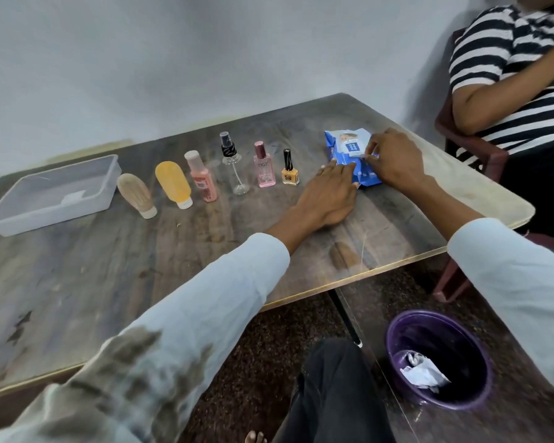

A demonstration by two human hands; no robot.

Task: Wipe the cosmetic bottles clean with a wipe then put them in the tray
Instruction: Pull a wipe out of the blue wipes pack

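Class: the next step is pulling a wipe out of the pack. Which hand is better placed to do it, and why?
Right. The right hand already pinches at the label flap on top of the wipe pack, while the left hand lies flat, pressing the pack's near edge to steady it.
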